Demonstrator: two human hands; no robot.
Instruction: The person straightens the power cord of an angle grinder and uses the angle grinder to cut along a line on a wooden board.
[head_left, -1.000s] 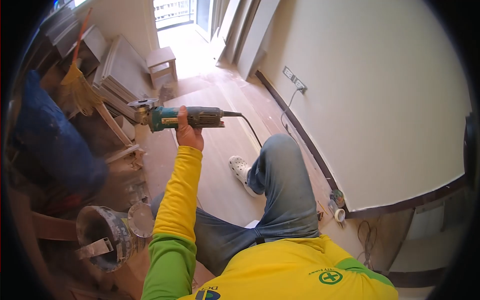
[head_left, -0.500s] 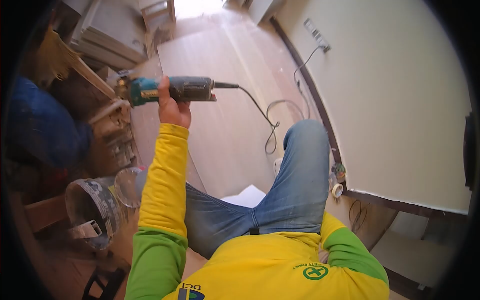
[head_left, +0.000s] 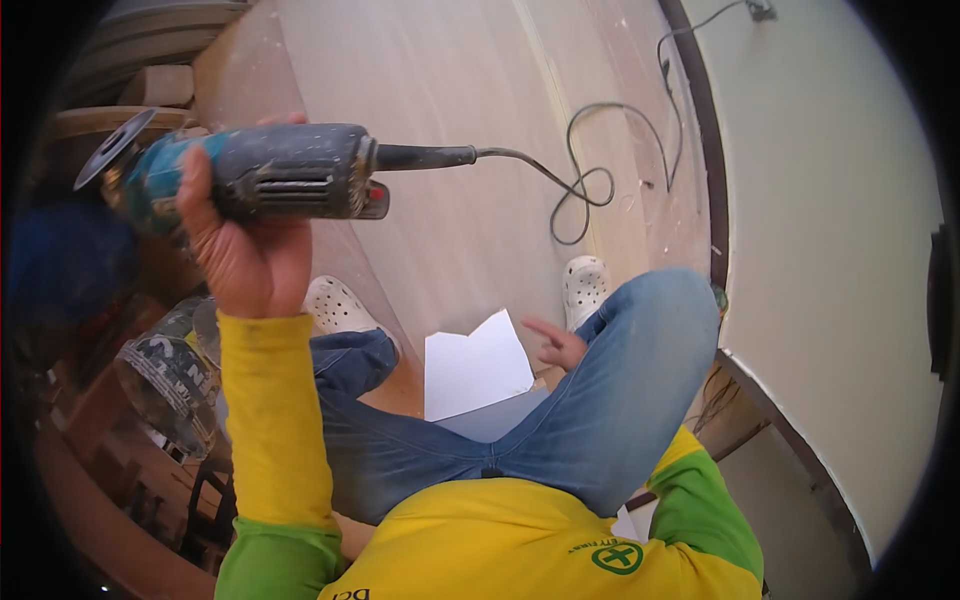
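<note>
My left hand [head_left: 250, 255] is wrapped around a teal and black angle grinder [head_left: 290, 170], raised at the upper left. Its cutting disc [head_left: 115, 150] faces left, and whether it spins I cannot tell. A power cord [head_left: 520, 160] leaves the grinder's rear to the right. Low between my legs lies a flat white piece [head_left: 475, 370] with a notched far edge. Beside its right edge my right hand [head_left: 562, 348] shows past my bent leg, fingers stretched out and apart. It holds nothing that I can see; part of it is hidden by the leg.
The cord loops over the dusty floor [head_left: 430, 220] toward a wall outlet [head_left: 762, 10]. A pale wall [head_left: 820, 250] stands at the right. To the left are a dirty bucket [head_left: 170, 380] and a blue bundle [head_left: 70, 270]. White clogs [head_left: 340, 305] are on my feet.
My view has tipped down and nearer the floor. The grinder now appears larger and farther left, its disc visible. My right hand has come into view beside the white piece, which now shows more fully.
</note>
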